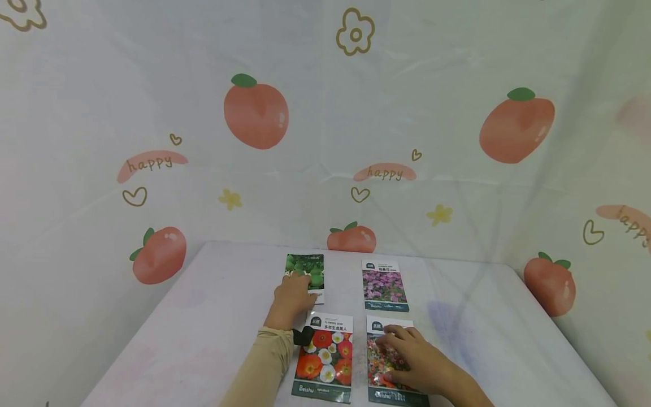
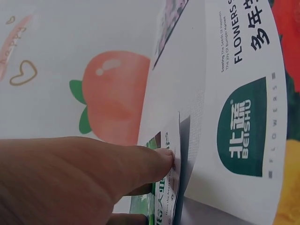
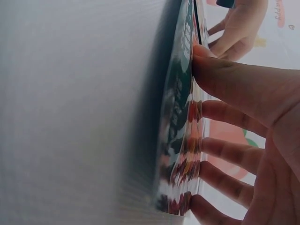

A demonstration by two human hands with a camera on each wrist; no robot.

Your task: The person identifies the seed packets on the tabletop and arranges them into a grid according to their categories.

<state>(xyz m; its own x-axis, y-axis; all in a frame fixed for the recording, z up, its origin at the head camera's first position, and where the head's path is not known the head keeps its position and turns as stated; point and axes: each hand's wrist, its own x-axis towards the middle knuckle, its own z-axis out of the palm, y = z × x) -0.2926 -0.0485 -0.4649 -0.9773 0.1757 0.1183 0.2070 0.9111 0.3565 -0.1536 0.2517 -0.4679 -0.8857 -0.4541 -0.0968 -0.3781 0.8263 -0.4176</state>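
My left hand [image 1: 293, 297] lies over the lower left part of a green seed packet [image 1: 314, 265], at the back left of the table. In the left wrist view the thumb [image 2: 157, 164] rests on that packet's white end. My right hand [image 1: 419, 362] is spread over a seed packet with mixed small flowers [image 1: 376, 367] at the front right. Seen from the right wrist, the fingertips [image 3: 210, 110] and thumb touch the printed face of this packet [image 3: 176, 140], which lies on the table. Part of each touched packet is hidden under the hand.
A poppy seed packet [image 1: 325, 356] lies at the front left, beside the left forearm. At the back right is a purple-flower seed packet [image 1: 383, 285]. Behind the white table [image 1: 203, 316] hangs a white curtain [image 1: 315, 113] printed with peaches and hearts.
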